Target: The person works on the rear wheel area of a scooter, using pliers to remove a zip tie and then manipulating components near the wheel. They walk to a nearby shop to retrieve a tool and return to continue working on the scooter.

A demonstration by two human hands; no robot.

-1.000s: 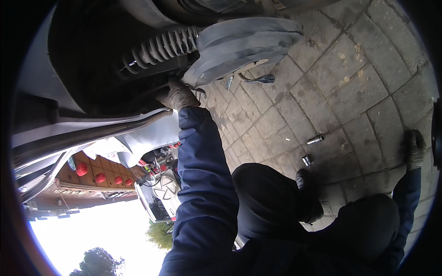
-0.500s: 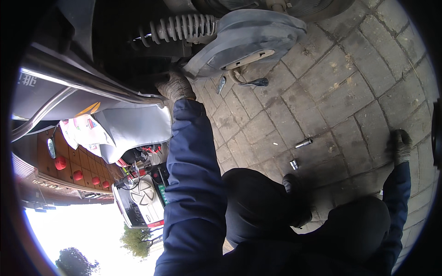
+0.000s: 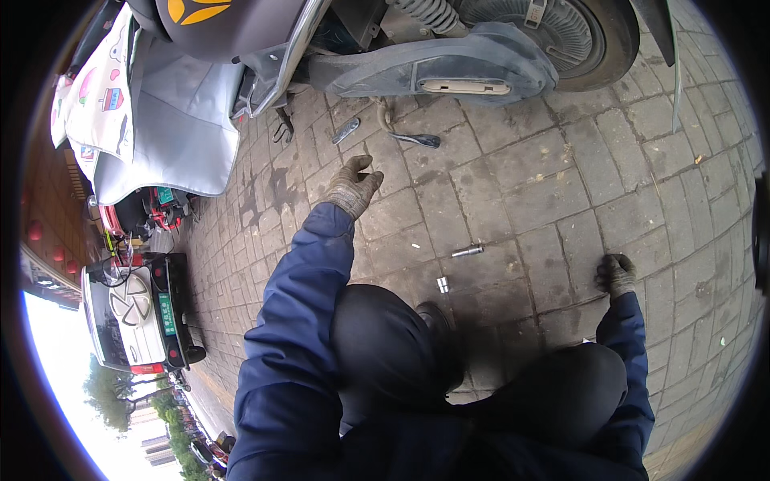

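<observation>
My left hand [image 3: 351, 186], in a dirty knit glove, reaches out above the paving with thumb and fingers apart and nothing between them. Beyond it is the scooter's grey swingarm cover [image 3: 361, 78], with the bent stand [image 3: 388, 120] below. A small oval metal-coloured piece [image 3: 346, 131] shows near the stand; its kind is unclear. My gloved right hand [image 3: 616, 275] hangs past my right knee, fingers loosely curled but apart, holding nothing visible. Between the hands, a long socket [image 3: 468, 251] and a short shiny socket [image 3: 443, 284] lie on the bricks.
The scooter's rear wheel [image 3: 597, 40] and coil spring [image 3: 429, 14] are at the top. A silver apron cover [image 3: 184, 136] hangs at upper left. A white car [image 3: 136, 313] with a spare-wheel cover stands farther left. A small white stick [image 3: 415, 245] lies near the sockets.
My left hand has come away from behind the swingarm cover and is over open paving. My view has shifted, showing more of the wheel and car. Both sockets stay on the ground.
</observation>
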